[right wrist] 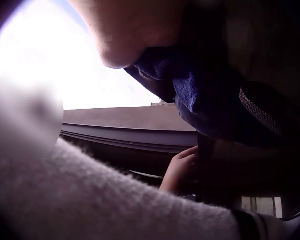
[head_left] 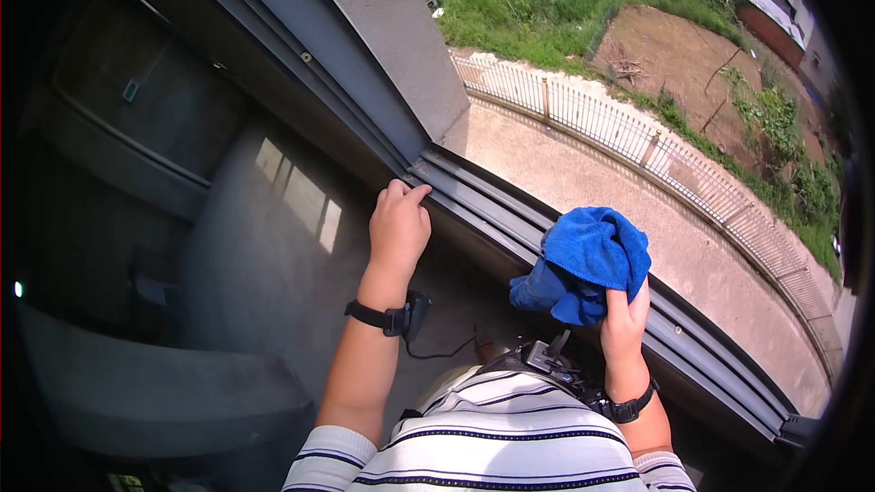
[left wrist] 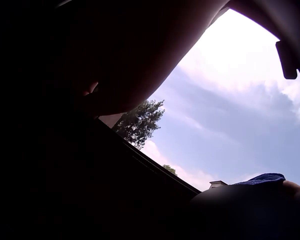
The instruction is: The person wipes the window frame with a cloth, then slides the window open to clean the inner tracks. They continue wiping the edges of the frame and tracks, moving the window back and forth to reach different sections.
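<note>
My right hand (head_left: 625, 333) grips a bunched blue cloth (head_left: 597, 251) over the window track (head_left: 497, 219), with the cloth's folds covering most of the fingers. In the right wrist view the cloth (right wrist: 190, 95) hangs dark below part of the hand. My left hand (head_left: 399, 223) rests its fingertips on the inner edge of the track, close to the corner where the track meets the upright frame (head_left: 351, 96). From the right wrist view, the left hand (right wrist: 179, 170) shows at that frame too. The left wrist view is mostly dark, with a strip of blue cloth (left wrist: 262, 179) low at the right.
Beyond the window lie a paved strip (head_left: 547, 159), a curved metal fence (head_left: 597, 123) and green growth (head_left: 519, 18). Indoors, a dim concrete floor (head_left: 246, 264) spreads to the left with a patch of sunlight. A thin cable (head_left: 437, 355) hangs from the left wrist strap.
</note>
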